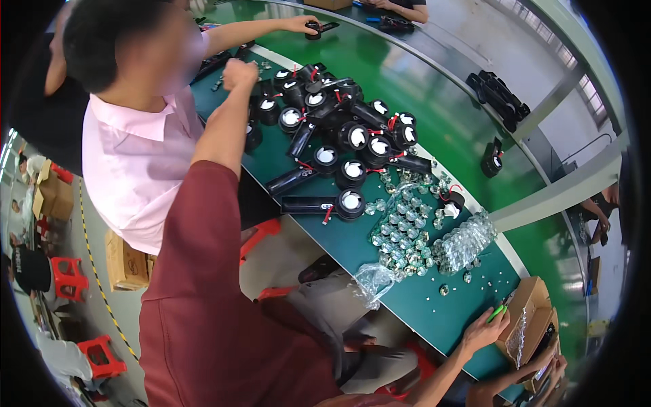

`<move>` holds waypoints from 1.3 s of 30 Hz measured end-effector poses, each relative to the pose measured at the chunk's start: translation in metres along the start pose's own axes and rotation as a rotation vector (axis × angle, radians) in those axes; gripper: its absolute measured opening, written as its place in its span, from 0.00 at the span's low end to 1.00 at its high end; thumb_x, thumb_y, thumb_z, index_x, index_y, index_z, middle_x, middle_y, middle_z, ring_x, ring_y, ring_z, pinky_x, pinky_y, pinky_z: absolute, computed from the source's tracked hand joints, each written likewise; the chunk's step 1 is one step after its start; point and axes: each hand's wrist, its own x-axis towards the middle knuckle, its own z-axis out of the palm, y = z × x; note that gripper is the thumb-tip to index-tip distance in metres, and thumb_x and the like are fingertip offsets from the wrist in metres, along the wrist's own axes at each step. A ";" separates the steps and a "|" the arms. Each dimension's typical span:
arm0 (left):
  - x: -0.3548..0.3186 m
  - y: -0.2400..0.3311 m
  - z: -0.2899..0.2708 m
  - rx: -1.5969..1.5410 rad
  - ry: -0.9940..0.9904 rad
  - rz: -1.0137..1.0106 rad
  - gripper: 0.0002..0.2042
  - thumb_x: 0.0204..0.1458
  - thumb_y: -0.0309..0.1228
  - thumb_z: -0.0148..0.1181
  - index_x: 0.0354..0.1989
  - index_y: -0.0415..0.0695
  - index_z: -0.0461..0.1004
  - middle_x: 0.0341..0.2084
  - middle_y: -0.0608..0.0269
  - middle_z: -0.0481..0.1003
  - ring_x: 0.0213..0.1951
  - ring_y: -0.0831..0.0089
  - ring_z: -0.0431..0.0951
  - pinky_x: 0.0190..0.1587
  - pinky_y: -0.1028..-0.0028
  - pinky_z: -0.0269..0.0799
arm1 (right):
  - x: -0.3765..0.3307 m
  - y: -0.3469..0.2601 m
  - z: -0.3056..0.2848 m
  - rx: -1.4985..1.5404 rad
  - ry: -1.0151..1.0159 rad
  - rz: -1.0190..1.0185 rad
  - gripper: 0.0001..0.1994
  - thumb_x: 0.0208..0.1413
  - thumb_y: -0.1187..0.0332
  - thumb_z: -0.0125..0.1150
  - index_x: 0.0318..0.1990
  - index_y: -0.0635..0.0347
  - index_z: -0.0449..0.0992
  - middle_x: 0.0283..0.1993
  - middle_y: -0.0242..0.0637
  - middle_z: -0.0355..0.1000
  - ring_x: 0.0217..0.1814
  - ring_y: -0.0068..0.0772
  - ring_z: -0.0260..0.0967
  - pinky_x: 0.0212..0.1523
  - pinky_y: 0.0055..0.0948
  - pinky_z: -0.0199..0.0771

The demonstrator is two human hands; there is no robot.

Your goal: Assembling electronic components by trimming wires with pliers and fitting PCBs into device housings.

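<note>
My left hand (241,73) is stretched far forward over the table's left part, fingers curled closed; whatever may be inside is hidden. Small clear parts (265,65) lie close by it. At the right, my right hand (484,331) grips a small green-handled tool (497,313) above the table edge, beside an open cardboard box (531,298). Between my hands lies a heap of black round housings with tube handles (350,173), white inserts and red wires. Nearer the right hand are several clear lens-like pieces (405,227) and a roll of clear bubbled plastic (465,243).
The green table (332,237) runs diagonally. A co-worker in a pink shirt (135,169) sits close on the left, reaching to a black housing (312,30). Another person's hands (542,370) are by the box. A green conveyor (434,102) and a pale post (556,190) stand beyond.
</note>
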 end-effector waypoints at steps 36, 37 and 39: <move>-0.556 -0.040 -0.086 -0.231 -0.798 1.614 0.19 0.46 0.34 0.68 0.46 0.43 0.73 0.34 0.59 0.69 0.38 0.61 0.75 0.29 0.64 0.75 | 0.006 -0.008 -0.010 0.154 -0.023 0.029 0.17 0.44 0.77 0.64 0.46 0.62 0.79 0.52 0.45 0.72 0.53 0.48 0.69 0.55 0.44 0.67; -0.557 -0.044 -0.086 -0.220 -0.802 1.613 0.19 0.46 0.34 0.68 0.46 0.43 0.73 0.34 0.59 0.69 0.38 0.61 0.75 0.29 0.64 0.75 | 0.004 -0.009 -0.011 0.159 -0.030 0.033 0.17 0.44 0.77 0.64 0.46 0.62 0.79 0.52 0.45 0.72 0.53 0.48 0.69 0.55 0.44 0.67; -0.562 -0.049 -0.085 -0.078 -0.755 1.609 0.19 0.47 0.36 0.68 0.46 0.43 0.73 0.32 0.59 0.70 0.37 0.63 0.75 0.28 0.64 0.75 | 0.003 -0.009 -0.012 0.194 -0.044 0.016 0.18 0.43 0.78 0.64 0.46 0.62 0.79 0.52 0.44 0.71 0.53 0.47 0.69 0.55 0.44 0.67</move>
